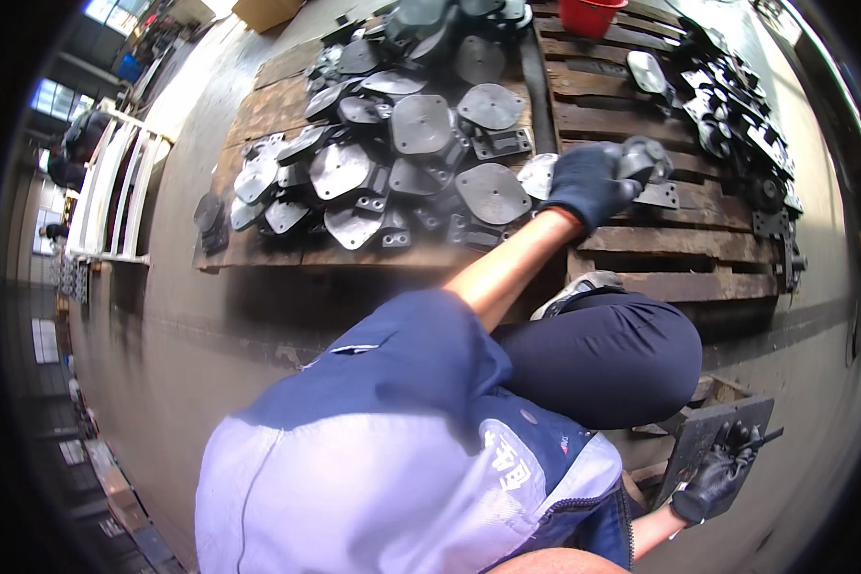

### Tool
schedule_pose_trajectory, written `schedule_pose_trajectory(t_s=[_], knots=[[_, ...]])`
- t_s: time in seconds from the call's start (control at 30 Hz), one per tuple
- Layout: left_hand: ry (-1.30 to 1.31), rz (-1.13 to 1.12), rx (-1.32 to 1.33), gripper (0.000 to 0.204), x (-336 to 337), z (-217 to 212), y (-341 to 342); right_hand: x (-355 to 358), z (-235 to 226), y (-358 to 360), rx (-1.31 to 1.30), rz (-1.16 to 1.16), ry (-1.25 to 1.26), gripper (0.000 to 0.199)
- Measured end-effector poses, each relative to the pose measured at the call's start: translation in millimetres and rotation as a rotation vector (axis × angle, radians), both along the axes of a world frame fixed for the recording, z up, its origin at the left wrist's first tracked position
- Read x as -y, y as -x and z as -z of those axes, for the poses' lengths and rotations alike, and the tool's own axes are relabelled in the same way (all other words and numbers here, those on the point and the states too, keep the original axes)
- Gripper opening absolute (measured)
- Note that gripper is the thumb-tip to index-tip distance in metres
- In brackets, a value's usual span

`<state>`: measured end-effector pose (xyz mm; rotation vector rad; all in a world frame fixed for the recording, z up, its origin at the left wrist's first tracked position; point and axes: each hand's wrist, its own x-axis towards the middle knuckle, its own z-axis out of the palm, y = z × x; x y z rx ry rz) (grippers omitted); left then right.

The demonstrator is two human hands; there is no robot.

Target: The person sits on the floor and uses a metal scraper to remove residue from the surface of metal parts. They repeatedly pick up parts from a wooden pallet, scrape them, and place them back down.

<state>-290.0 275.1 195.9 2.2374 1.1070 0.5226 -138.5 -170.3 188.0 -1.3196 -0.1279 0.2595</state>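
Note:
My left hand (586,180), in a dark glove, reaches over the pallet on the right. Its fingers close on a grey metal bracket (647,159) with a rounded upper part; a flat plate with holes (658,195) shows just below it. Left of this hand is a heap of similar metal brackets (421,124) with flat, rounded plates. My right hand (714,481), in a black glove, is at the lower right against a dark flat board (684,450). Its fingers are curled, and a thin dark strip (771,436) sticks out past them. What they grip is unclear.
The heap rests on a wooden platform (258,105). More metal parts (727,105) line the far right side of the slatted pallet (670,285). A red bucket (588,17) stands at the back. My bent knee (622,354) is between my hands. A white rack (115,191) stands at left.

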Motion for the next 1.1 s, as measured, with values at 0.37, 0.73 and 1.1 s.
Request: schedule_pose_trajectory(t_s=[0.37,0.73,1.1], knots=[[0.243,-0.509,0.007,0.045,-67.2,9.7,223.0,-11.6,-12.7,-18.6,-0.092,-0.092,0.163,0.035],[0.005,-0.986,0.218,0.039,-130.4,-42.5,424.8,-14.0,-24.4,-62.3,-0.141,-0.112,0.234,0.036],[0.253,-1.238,-0.081,0.063,-258.9,89.7,690.4,-21.4,-39.6,-90.1,-0.179,-0.129,0.280,0.036]])
